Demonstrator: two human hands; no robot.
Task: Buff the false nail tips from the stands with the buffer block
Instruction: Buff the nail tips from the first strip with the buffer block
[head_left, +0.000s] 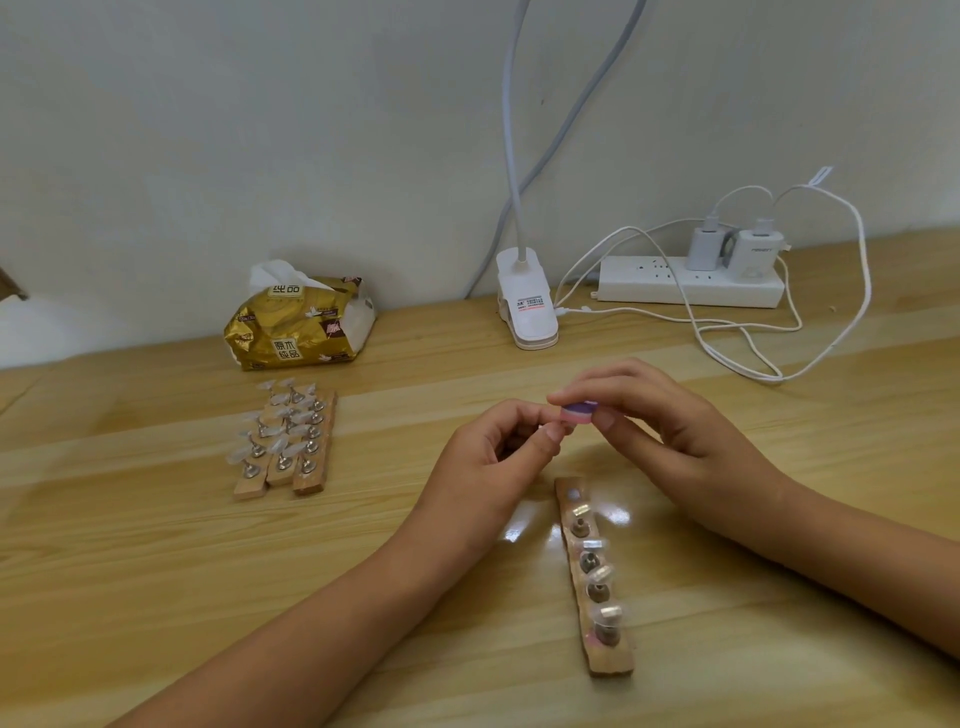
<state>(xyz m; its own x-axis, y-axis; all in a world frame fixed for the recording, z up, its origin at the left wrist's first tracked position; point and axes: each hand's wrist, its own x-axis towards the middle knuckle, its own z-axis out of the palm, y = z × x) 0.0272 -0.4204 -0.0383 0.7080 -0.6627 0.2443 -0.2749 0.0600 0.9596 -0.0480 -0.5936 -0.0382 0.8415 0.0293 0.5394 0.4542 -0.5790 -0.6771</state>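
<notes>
Pinching layered buffer block (577, 411) (rt hand (675, 434)).

The gold tissue pack (296, 332) reads "原木纯品" in front; the lamp clip (527, 306) label and charger (754, 249) lettering are illegibly small.

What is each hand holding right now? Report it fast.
Left hand: pinches what looks like a nail tip, barely visible.
Right hand: grips the buffer block.

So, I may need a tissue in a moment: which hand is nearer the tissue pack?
Left. The left hand is right of the tissue pack and nearer the camera. The right hand, holding the buffer block, lies farther right, beyond the left.
</notes>
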